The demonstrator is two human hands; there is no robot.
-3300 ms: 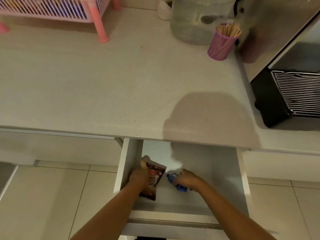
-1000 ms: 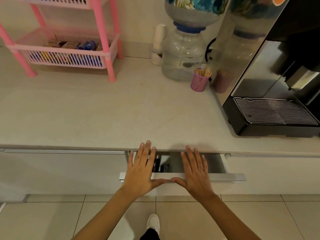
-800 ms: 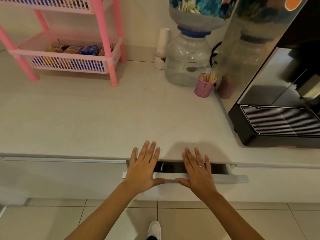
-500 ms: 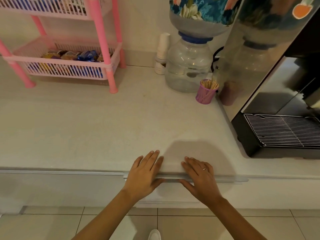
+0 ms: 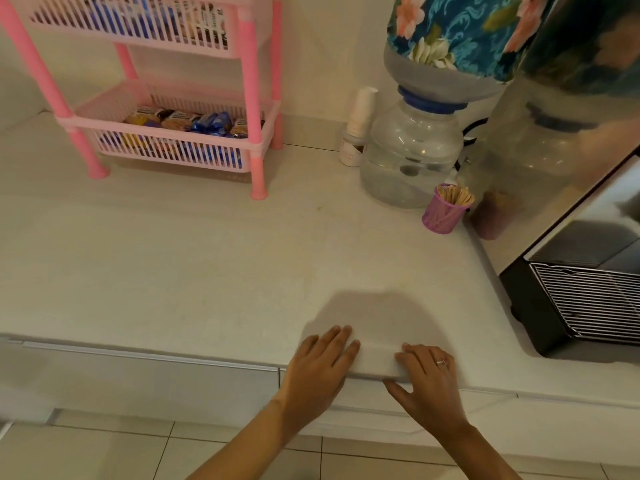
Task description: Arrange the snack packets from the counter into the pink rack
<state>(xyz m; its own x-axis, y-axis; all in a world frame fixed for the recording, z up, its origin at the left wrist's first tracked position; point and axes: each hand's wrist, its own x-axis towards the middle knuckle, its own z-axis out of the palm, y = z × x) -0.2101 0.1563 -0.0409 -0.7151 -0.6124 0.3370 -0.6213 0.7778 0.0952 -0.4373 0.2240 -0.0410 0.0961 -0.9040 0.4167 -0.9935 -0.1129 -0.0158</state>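
Note:
The pink rack (image 5: pixel 251 98) stands at the back left of the pale counter (image 5: pixel 194 265). Its lower shelf holds several snack packets (image 5: pixel 194 124), blue and brown ones among them; more packets show through the slats of the upper shelf. My left hand (image 5: pixel 318 368) and my right hand (image 5: pixel 426 379) lie side by side at the counter's front edge, fingers straight, pressing on the closed drawer front (image 5: pixel 367 393) below the edge. Neither hand holds anything. What is in the drawer is hidden.
A water dispenser jug (image 5: pixel 412 154) with a floral-covered bottle stands at the back, a white cup stack (image 5: pixel 358 126) left of it. A purple holder of wooden sticks (image 5: pixel 445 214) sits beside a steel coffee machine (image 5: pixel 571 271) on the right. Tiled floor lies below.
Earlier my hands put a brown and a blue packet in the open drawer. Since then both hands have pushed the drawer front in until it shut under the counter edge.

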